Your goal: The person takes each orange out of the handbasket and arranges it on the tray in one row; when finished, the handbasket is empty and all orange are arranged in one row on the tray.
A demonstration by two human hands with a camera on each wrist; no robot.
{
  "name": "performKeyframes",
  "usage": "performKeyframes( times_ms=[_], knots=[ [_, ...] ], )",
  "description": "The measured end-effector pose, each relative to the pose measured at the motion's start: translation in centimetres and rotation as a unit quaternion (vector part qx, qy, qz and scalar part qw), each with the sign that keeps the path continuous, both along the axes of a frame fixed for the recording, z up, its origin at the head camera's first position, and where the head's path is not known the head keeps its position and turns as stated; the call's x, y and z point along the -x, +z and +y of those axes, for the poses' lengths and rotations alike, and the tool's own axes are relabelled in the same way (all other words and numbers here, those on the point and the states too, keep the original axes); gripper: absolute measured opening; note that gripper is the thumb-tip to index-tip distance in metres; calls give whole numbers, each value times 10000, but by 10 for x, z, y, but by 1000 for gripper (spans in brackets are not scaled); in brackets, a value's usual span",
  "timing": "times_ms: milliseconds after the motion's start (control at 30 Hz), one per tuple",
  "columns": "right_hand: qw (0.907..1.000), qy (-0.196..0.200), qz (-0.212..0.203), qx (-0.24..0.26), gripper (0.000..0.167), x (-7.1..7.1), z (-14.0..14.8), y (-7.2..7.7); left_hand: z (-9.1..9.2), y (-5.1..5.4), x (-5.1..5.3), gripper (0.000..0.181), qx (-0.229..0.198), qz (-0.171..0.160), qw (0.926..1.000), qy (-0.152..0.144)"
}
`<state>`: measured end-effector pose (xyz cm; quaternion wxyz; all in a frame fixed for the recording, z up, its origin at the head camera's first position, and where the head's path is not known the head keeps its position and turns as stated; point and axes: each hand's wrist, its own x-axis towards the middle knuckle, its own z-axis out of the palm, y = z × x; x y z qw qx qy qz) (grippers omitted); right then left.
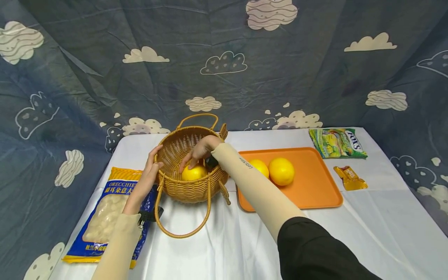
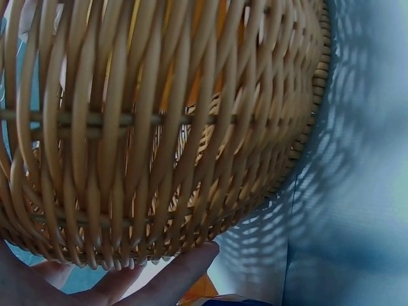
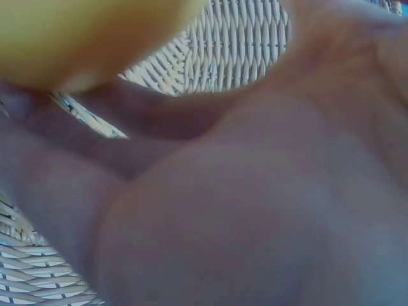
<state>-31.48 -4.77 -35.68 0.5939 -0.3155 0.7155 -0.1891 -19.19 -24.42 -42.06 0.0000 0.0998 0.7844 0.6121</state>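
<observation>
A woven wicker basket (image 1: 185, 190) with two loop handles stands on the white cloth. My left hand (image 1: 148, 173) grips its left rim; the left wrist view has the fingers (image 2: 185, 271) against the wicker wall (image 2: 159, 146). Inside the basket, my right hand (image 1: 201, 149) holds a round yellow fruit (image 1: 194, 173) with its fingers around the top. Close up in the right wrist view, the fruit (image 3: 83, 38) touches the fingers, and wicker shows behind. Part of the fruit is hidden by the basket's front wall.
Two more yellow fruits (image 1: 281, 171) lie on an orange tray (image 1: 315, 186), one partly behind my right forearm. A blue and yellow pasta bag (image 1: 105, 217) lies left, under my left forearm. At right are a green FOX'S packet (image 1: 336, 143) and a small golden packet (image 1: 350, 179).
</observation>
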Motion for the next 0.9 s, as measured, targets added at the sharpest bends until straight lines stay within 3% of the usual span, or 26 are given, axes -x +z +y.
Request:
performKeyframes(
  times_ms=[200, 333, 600, 800, 900],
  knots=[
    [9988, -401, 87, 249, 42, 0, 6, 3, 2, 0, -1, 61, 28, -101, 9999, -11],
    [9930, -815, 209, 835, 41, 2, 16, 16, 2, 1, 0, 61, 73, -28, 10000, -18],
    [9705, -1304, -38, 2030, 40, 9, 52, 43, -1, 1, -1, 59, 229, 118, 9997, 33],
    [9496, -1564, 306, 2699, 41, 5, 91, 56, 0, 1, 0, 59, 180, 119, 9998, 26],
    [9340, -1825, 496, 3031, 44, 3, 114, 59, 0, 1, -1, 59, 154, 62, 9999, -2]
  ],
)
